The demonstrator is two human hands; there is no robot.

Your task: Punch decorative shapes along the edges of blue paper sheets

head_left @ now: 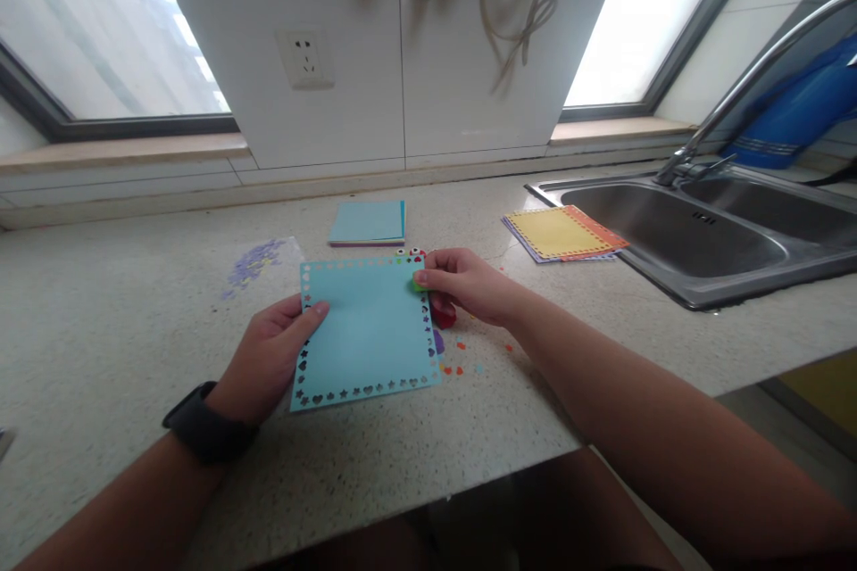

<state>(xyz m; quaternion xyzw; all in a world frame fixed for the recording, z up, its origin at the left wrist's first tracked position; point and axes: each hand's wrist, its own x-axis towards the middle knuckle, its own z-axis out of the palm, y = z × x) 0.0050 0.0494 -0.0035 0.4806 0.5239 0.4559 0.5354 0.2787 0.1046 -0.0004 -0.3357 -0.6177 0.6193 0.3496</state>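
A light blue sheet of paper (368, 321) is held tilted above the counter, with small heart, star and leaf shapes cut out along its edges. My left hand (271, 352) pinches its left edge, thumb on top. At the top right corner, my right hand (461, 281) is closed on a small green paper punch (419, 280), mostly covered by the fingers. Below that hand a red punch (445, 317) shows in part. A purple punch (438, 341) peeks out from behind the sheet's right edge. More small punches (415, 252) show just past the top edge.
A stack of blue paper (368, 221) lies behind the sheet. Yellow, orange and purple punched sheets (559, 232) lie beside the steel sink (669, 272). Purple and yellow paper bits (254, 266) are heaped at left; orange bits (459, 370) lie scattered right. A socket (305, 59) is on the wall.
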